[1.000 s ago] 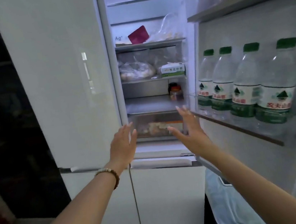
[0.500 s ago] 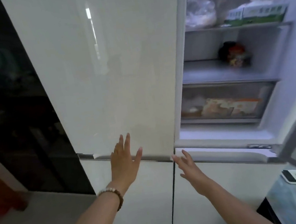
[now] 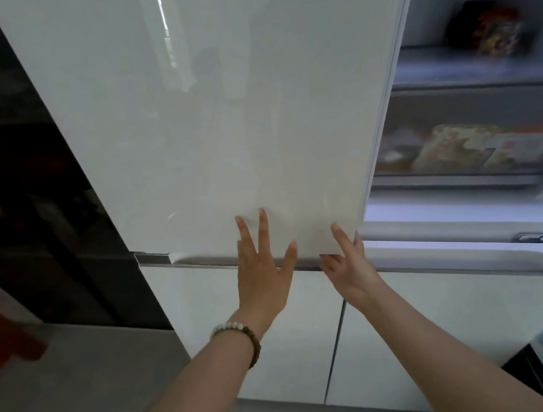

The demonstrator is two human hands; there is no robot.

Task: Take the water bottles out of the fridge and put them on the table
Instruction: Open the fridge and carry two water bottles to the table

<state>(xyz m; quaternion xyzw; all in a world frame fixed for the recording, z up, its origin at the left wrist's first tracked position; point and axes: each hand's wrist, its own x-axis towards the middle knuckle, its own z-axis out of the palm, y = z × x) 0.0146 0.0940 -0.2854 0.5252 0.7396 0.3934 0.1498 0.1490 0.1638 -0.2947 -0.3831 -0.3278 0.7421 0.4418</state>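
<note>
The fridge (image 3: 448,303) is showing its left door (image 3: 216,109) closed, while the compartment (image 3: 487,73) right of that door is lying open, a drawer (image 3: 469,148) of food low inside. No water bottles or bench are showing, so the task is looking barely begun, with every bottle yet to come out. The left hand (image 3: 261,269) is pressing flat on the door's lower face, grip released. The right hand (image 3: 350,264) is grasping the door's bottom right corner.

Glossy white fridge (image 3: 216,109) stands upright, its right side open.
</note>
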